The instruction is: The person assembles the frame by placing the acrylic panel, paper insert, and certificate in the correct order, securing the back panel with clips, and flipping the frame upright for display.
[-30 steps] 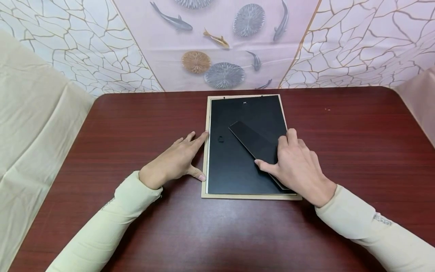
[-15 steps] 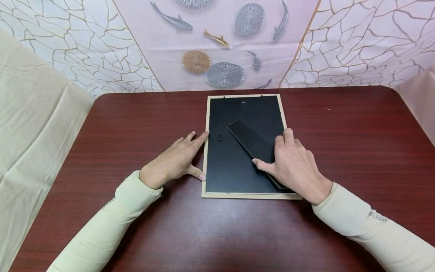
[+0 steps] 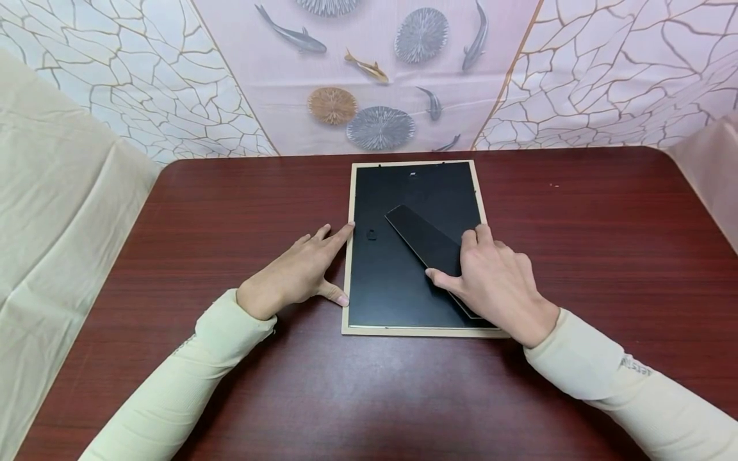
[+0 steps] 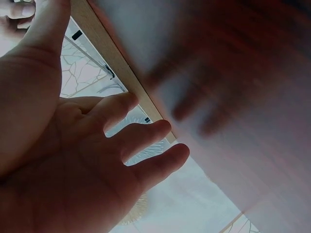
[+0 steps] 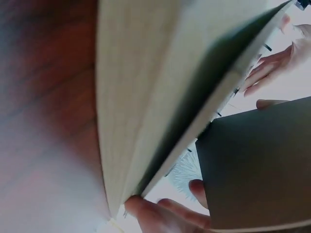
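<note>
A picture frame with a light wood rim (image 3: 426,332) lies face down on the table, its black backing board (image 3: 392,288) showing. On the board a black easel stand (image 3: 421,238) lies slanted. My right hand (image 3: 501,282) holds this stand, thumb on its left edge and fingers across toward the frame's right side. In the right wrist view, fingertips (image 5: 197,189) show beside the stand's panel (image 5: 257,170). My left hand (image 3: 296,275) rests spread against the frame's left edge, touching it with thumb and forefinger. Its other fingers extend loosely in the left wrist view.
The dark red wood table (image 3: 248,205) extends around the frame. A patterned cloth (image 3: 380,83) hangs behind its far edge, and a plain cream cloth (image 3: 63,211) on the left. Small black tabs (image 3: 379,166) stick out along the frame's inner rim.
My right hand has moved slightly left with the stand and backing board. The pale gap along the board's left side has closed. My left hand has stayed in place.
</note>
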{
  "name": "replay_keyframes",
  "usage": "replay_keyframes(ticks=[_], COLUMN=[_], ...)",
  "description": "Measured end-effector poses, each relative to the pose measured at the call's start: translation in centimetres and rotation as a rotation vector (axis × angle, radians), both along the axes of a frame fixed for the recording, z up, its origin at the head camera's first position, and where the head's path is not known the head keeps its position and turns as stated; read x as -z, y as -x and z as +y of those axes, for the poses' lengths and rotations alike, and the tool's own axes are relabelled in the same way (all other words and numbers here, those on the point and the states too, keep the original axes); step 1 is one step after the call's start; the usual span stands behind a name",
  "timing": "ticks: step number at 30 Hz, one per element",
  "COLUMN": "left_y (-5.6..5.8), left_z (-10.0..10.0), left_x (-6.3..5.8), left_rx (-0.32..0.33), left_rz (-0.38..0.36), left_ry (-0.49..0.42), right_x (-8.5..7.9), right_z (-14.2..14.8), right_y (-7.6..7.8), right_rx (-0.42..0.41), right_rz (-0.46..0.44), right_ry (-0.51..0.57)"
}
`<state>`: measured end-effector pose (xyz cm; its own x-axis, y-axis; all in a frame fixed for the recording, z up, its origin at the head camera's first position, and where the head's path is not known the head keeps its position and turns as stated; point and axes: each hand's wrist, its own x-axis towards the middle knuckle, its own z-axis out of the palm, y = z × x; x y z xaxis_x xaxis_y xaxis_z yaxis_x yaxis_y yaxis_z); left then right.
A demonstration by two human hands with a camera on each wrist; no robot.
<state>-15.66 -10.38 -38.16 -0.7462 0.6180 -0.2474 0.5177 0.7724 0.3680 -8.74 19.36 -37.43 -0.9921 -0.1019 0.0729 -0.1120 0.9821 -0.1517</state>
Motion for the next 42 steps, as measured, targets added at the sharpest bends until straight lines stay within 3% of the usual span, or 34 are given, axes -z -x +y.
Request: replay_keyframes(ticks=[6, 17, 25, 29, 34, 38, 42], left_y=[0.1, 0.3, 0.3, 0.3, 0.3, 0.3, 0.2], left_z=[0.0, 0.1, 0.0, 0.0, 0.0, 0.0, 0.2], left_x=[0.1, 0.3, 0.3, 0.3, 0.0, -0.3, -0.6], left_rx=[-0.003, -0.012, -0.012, -0.016, -0.009, 0.013, 0.028], left_rz=[-0.007, -0.036, -0.032, -0.034, -0.026, -0.005, 0.004], left_ry=[0.002, 0.005, 0.004, 0.008, 0.007, 0.003, 0.005], right_x=[0.1, 0.8, 0.8, 0.2, -0.4, -0.3, 0.1], right_z=[-0.1, 0.0, 0.5, 1.1, 2.7, 4.8, 7.3], right_y=[0.0, -0.4, -0.6, -0.5, -0.4, -0.6, -1.2], right_rx=[-0.026, -0.055, -0.058, -0.063, -0.077, -0.121, -0.162], right_rz=[0.052, 0.127, 0.056, -0.042, -0.127, -0.056, 0.037], right_ry=[-0.066, -0.089, -0.066, 0.002, 0.196, 0.333, 0.381])
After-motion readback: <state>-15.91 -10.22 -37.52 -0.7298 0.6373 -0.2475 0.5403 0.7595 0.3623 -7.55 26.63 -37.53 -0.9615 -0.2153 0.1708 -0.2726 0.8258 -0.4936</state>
